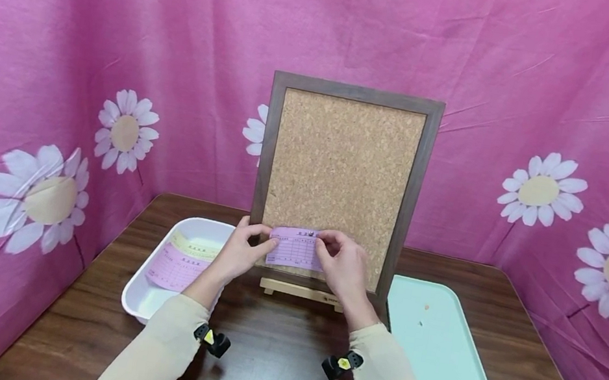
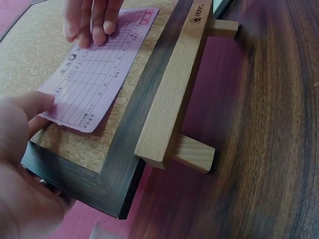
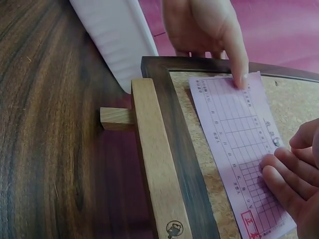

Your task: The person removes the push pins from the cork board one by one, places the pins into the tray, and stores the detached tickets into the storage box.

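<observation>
A pink receipt form [image 1: 295, 251] lies against the lower part of a framed cork board [image 1: 344, 163]. A small shiny pushpin [image 3: 276, 142] stands in its top edge. At the receipt's left end, my left hand [image 1: 238, 249] pinches the paper by thumb and index finger; its other fingers reach behind the board's frame [image 2: 75, 184]. My right hand [image 1: 343, 265] rests its fingertips on the receipt's right part, just beside the pin. Between the right fingers nothing held is visible.
A small wooden easel [image 2: 172, 84] supports the board. To the left, a white basin [image 1: 135, 296] holds pink and yellow forms [image 1: 181, 267]. On the right, a mint tray [image 1: 443, 368] bears a few tiny items [image 1: 427, 307]. All stand on a dark wooden table [image 1: 254, 366].
</observation>
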`<state>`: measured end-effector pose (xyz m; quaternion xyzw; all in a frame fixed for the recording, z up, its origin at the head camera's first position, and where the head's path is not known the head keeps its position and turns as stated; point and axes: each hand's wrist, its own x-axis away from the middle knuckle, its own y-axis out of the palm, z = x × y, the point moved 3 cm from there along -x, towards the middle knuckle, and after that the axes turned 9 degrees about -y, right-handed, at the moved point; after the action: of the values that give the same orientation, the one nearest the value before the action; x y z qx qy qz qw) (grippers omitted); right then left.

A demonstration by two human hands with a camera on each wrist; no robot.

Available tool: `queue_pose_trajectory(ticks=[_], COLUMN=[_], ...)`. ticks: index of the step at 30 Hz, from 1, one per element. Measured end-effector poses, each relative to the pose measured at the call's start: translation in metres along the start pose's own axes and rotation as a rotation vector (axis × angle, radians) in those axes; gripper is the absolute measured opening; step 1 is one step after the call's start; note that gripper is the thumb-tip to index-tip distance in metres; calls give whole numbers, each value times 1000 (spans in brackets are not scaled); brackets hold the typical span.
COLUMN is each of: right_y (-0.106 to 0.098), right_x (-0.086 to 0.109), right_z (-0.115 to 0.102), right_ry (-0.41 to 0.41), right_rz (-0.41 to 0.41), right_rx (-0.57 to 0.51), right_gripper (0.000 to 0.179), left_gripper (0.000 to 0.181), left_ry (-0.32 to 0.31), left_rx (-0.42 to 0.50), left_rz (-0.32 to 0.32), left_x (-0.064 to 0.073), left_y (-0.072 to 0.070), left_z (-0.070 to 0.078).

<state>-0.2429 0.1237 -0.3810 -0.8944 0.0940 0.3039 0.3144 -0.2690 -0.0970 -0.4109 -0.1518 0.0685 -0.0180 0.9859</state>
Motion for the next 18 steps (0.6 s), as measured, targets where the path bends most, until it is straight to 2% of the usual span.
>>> queue_pose_trajectory(ticks=[9,18], right_y=[9,15], right_x=[-1,-1], right_z=[-2,-3], right_ry=[-41,-43], right_rz=[33,64], right_rx=[17,27], right_gripper=[7,7], left_gripper=[13,13], left_ry=[-17,-34], left_rx=[13,8], left_rz=[-1,-2], left_x=[0,-1], left_y=[2,3], left_z=[0,-2])
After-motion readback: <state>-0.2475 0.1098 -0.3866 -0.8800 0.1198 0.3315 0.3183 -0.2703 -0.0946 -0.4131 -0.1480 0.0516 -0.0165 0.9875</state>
